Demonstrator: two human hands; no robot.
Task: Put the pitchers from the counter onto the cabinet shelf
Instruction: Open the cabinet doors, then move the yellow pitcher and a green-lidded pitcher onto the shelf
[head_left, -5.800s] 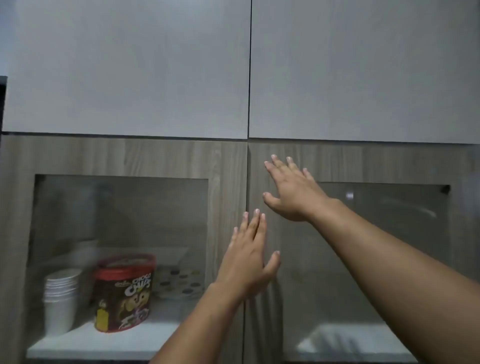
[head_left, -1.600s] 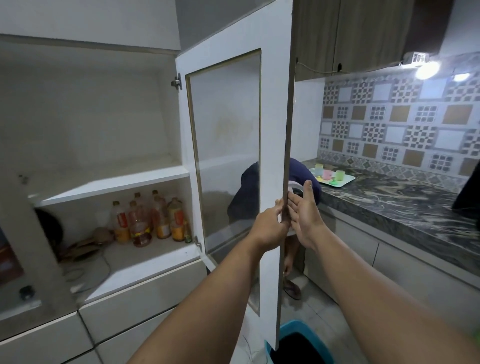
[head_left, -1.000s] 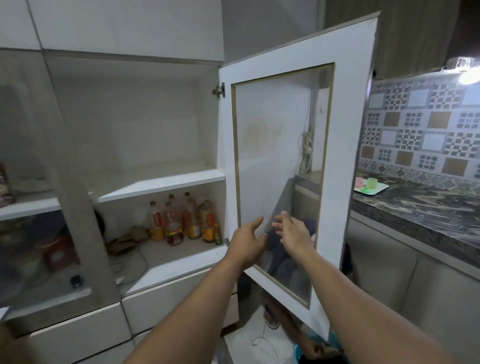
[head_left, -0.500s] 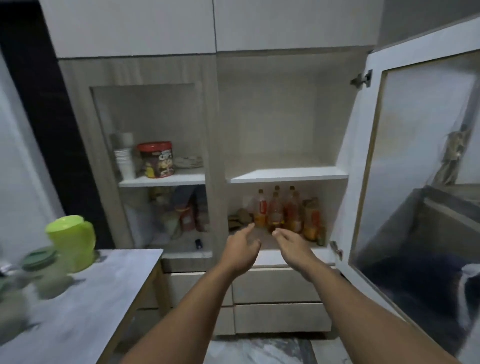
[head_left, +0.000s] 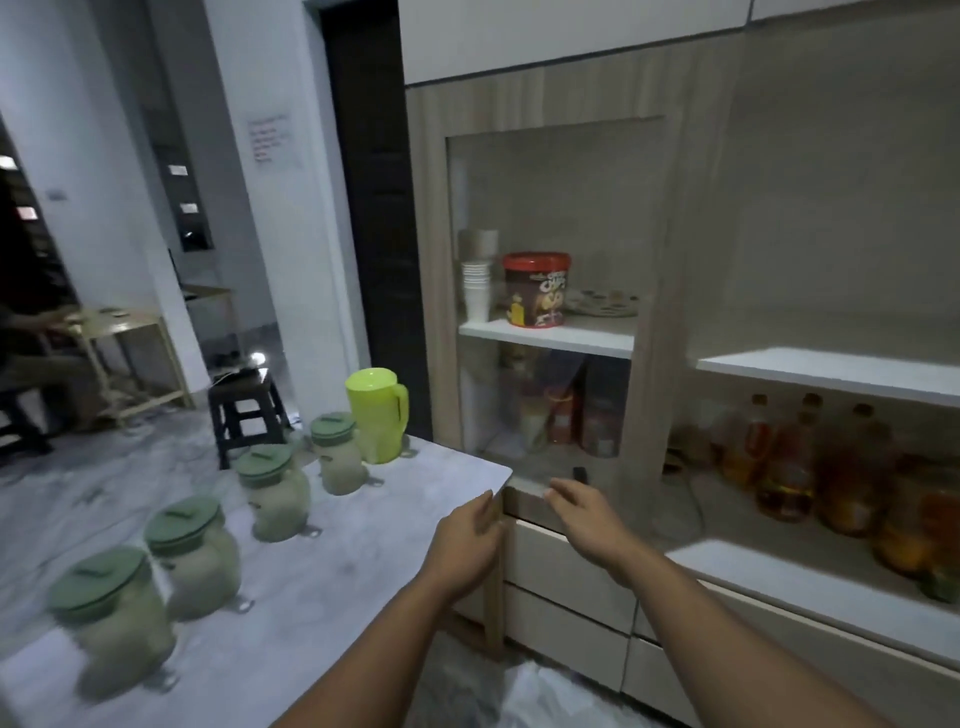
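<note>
Both grips empty, left hand (head_left: 467, 540), right hand (head_left: 587, 512), pitchers (head_left: 376, 415) on counter (head_left: 363, 530)

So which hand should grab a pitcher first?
Probably the left hand. It hovers over the counter edge, on the side where the green-lidded pitchers stand. The right hand is out in front of the cabinet drawers, farther away.
</note>
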